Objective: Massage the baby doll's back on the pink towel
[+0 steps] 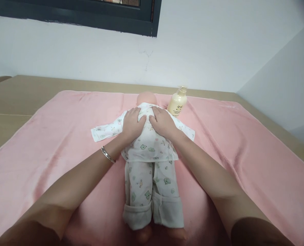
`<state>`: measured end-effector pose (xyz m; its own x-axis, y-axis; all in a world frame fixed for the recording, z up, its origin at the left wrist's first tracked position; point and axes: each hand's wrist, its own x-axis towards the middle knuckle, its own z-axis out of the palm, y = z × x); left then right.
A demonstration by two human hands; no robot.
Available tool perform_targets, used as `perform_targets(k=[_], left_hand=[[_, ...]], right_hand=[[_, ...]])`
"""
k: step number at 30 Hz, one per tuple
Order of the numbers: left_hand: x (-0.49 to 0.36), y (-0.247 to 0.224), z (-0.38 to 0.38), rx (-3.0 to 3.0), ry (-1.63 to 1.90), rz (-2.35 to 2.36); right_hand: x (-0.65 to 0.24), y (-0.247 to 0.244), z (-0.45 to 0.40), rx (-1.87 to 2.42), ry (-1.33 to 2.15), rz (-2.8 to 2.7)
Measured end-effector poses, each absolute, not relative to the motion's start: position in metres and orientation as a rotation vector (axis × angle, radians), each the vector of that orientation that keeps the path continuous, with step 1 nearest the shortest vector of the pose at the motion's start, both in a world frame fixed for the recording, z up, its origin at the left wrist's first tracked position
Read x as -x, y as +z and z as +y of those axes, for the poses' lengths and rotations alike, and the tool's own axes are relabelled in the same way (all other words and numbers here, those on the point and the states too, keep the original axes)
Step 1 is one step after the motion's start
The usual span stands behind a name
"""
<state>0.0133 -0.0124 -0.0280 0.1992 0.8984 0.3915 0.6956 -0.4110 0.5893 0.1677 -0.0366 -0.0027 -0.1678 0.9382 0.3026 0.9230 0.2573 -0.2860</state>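
On the pink blanket (77, 143), the clothed doll (152, 147) is laid out flat, apparently so that its upper body can be reached from both sides. The left hand (133, 123) and right hand (164, 122) are rested unclenched on its shirt, grasping nothing, probably for even pressure. Beside its head, a pump bottle (177, 102) is placed, likely for easy reach.

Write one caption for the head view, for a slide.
Two hands rest on a clothed doll.
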Motion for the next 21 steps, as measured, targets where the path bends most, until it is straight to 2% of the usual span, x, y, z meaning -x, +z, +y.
perform_targets(k=[16, 21], left_hand=[[-0.014, -0.024, -0.016, -2.232, 0.982, 1.539], [-0.021, -0.017, -0.032, -2.388, 0.925, 1.667]], right_hand=[[-0.170, -0.004, -0.034, 1.701, 0.036, -2.144], [-0.184, 0.004, -0.026, 1.615, 0.208, -2.262]])
